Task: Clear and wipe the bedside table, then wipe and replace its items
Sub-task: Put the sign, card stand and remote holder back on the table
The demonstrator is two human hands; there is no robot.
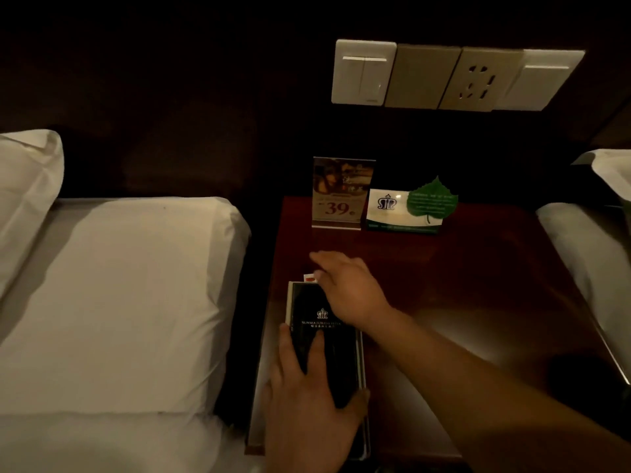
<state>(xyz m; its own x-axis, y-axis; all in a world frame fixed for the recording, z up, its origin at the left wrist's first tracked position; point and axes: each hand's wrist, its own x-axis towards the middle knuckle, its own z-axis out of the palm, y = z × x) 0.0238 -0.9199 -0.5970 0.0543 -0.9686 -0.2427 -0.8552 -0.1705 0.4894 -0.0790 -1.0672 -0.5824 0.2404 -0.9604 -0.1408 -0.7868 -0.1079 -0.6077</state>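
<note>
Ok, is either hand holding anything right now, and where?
Left hand lies flat on the near end of the black folder, pressing not gripping. Right hand is over its far end, blurred; grip cannot be told.

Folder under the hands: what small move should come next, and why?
Probably grip the folder at both ends and lift it off toward the bed. The left hand lies flat on its near end, the right hand is at its far end, and the sign and box stand at the table's back, so clearing looks unfinished.
</note>
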